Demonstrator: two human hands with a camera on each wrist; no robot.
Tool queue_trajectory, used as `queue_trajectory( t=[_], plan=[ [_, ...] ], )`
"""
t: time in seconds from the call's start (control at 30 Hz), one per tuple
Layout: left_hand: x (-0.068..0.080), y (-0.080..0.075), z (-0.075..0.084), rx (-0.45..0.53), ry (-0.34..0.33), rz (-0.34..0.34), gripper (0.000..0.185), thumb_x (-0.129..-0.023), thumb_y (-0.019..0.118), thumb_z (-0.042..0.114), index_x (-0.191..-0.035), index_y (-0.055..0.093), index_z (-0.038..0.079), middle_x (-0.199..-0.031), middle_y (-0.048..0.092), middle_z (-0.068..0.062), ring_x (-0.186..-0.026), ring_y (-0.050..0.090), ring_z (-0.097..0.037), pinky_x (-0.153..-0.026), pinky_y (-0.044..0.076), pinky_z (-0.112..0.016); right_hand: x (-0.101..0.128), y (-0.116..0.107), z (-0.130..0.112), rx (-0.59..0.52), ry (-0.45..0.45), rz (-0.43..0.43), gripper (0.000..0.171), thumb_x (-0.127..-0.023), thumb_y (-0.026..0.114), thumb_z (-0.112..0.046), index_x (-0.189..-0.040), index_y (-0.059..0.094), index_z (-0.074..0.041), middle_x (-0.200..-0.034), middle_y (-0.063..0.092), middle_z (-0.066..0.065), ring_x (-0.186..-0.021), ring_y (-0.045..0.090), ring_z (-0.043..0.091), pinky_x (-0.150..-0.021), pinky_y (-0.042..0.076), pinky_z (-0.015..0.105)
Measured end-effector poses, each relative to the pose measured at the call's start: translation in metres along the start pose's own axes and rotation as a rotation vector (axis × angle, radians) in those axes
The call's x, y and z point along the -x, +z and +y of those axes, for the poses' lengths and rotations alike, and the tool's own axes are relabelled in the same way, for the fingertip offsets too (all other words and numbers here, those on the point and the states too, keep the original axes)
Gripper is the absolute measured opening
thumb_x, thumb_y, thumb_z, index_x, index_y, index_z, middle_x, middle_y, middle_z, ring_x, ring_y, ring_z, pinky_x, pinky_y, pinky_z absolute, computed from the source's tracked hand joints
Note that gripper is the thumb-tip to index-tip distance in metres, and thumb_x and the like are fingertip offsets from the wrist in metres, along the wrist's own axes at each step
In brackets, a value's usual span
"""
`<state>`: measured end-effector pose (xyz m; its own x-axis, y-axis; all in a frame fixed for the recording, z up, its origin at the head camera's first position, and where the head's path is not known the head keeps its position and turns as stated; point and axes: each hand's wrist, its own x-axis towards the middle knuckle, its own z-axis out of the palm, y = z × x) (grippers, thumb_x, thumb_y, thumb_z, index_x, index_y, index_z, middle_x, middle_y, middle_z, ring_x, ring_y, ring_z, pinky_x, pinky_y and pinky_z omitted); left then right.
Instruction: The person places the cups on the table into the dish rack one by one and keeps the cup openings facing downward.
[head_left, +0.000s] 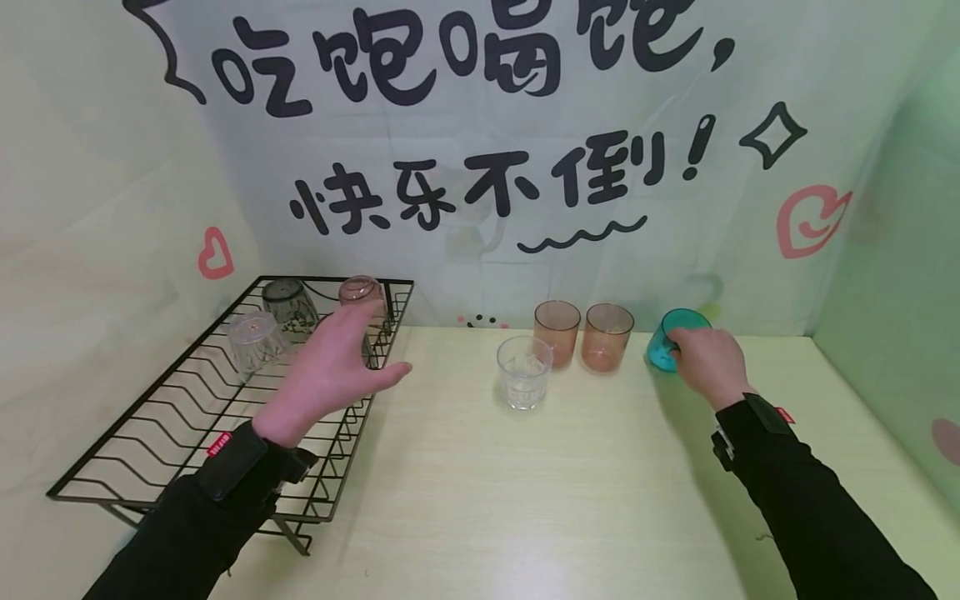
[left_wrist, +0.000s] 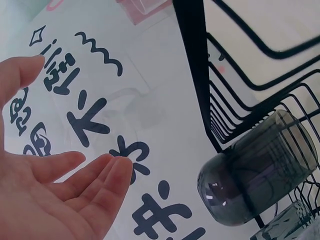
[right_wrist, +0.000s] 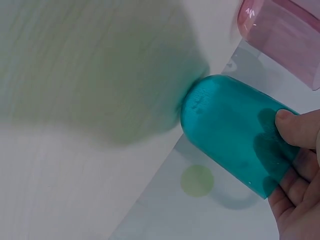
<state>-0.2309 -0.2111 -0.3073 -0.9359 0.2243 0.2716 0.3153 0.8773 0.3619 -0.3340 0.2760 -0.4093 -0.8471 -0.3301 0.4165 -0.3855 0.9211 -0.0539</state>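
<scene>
My right hand [head_left: 705, 360] grips a teal cup [head_left: 670, 340] at the back right of the table, tilting it; the right wrist view shows my thumb and fingers [right_wrist: 295, 165] wrapped round the teal cup [right_wrist: 235, 130]. My left hand [head_left: 330, 367] hovers open over the black wire rack [head_left: 150, 450], fingers straight and holding nothing. In the left wrist view the left hand [left_wrist: 60, 185] is spread near a dark grey glass [left_wrist: 255, 170] lying upside down on the rack. A clear glass [head_left: 255, 340] and a pink glass [head_left: 362, 293] also sit on the rack.
Two orange cups [head_left: 557, 333] [head_left: 607, 337] and a clear tumbler [head_left: 523, 372] stand upright mid-table, left of the teal cup. A printed banner [head_left: 480, 150] covers the back wall. A green wall [head_left: 892, 275] closes the right side.
</scene>
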Motion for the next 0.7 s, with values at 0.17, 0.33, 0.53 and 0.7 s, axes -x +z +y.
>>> queue_trajectory(
  t=[0.17, 0.33, 0.53, 0.7],
  plan=[
    [0.0, 0.004, 0.006, -0.009, 0.011, -0.032, 0.091, -0.082, 0.079, 0.04, -0.148, 0.037, -0.005, -0.149, 0.04, -0.026, -0.136, 0.037, -0.044, -0.108, 0.034, -0.058, 0.004, -0.001, -0.001, -0.006, -0.002, -0.008, 0.014, -0.084, 0.075, -0.001, -0.095, 0.068, 0.004, -0.077, 0.064, 0.016, -0.063, 0.056, 0.033, -0.062, 0.049, 0.049],
    [0.0, 0.01, 0.012, -0.013, 0.016, -0.068, 0.09, -0.079, 0.08, 0.043, -0.146, 0.041, -0.003, -0.144, 0.046, -0.023, -0.132, 0.043, -0.041, -0.104, 0.04, -0.055, 0.009, -0.002, -0.001, -0.007, -0.008, -0.002, 0.015, -0.083, 0.076, -0.001, -0.095, 0.068, 0.003, -0.078, 0.065, 0.017, -0.063, 0.057, 0.035, -0.063, 0.049, 0.049],
    [0.001, 0.017, 0.019, -0.032, 0.052, -0.079, 0.091, -0.077, 0.08, 0.047, -0.144, 0.043, -0.002, -0.142, 0.048, -0.022, -0.131, 0.044, -0.039, -0.104, 0.042, -0.053, 0.013, 0.0, 0.001, -0.02, -0.001, 0.009, 0.011, -0.084, 0.074, -0.001, -0.09, 0.065, 0.001, -0.068, 0.057, 0.01, -0.059, 0.05, 0.029, -0.057, 0.042, 0.043],
    [0.001, 0.019, 0.024, -0.039, 0.059, -0.099, 0.094, -0.074, 0.08, 0.05, -0.144, 0.043, 0.0, -0.143, 0.047, -0.019, -0.132, 0.044, -0.036, -0.103, 0.044, -0.052, 0.019, -0.001, 0.002, -0.049, 0.014, 0.032, 0.012, -0.084, 0.074, -0.001, -0.087, 0.062, -0.001, -0.068, 0.054, 0.009, -0.059, 0.05, 0.03, -0.057, 0.042, 0.044]
  ],
)
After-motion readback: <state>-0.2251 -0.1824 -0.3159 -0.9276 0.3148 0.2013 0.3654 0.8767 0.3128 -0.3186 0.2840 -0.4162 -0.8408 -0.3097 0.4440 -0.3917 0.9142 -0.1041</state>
